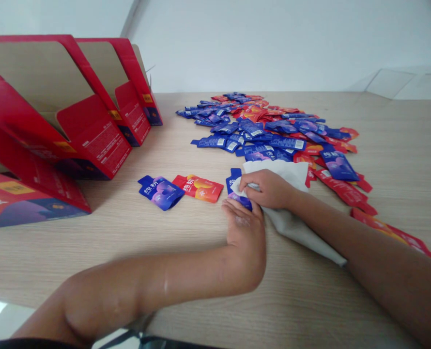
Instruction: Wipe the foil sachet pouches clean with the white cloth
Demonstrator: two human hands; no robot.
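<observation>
On the table lies a blue pouch (234,177) with a narrow spout tab pointing away from me. My left hand (245,224) grips its near end against the tabletop, fingers partly covering it. In my right hand (268,189) a bunched white cloth (291,223) is pinched, and its wadded tip presses on the pouch's printed face. The rest of the cloth spreads under my right wrist. Just left of the pouch lie a red-orange pouch (204,190) and another blue pouch (162,193), their edges meeting.
A heap of blue and red pouches (252,128) spreads across the back and right of the table (186,232). Several open red cartons (92,135) stand at the left. A white wall (291,43) rises behind the table.
</observation>
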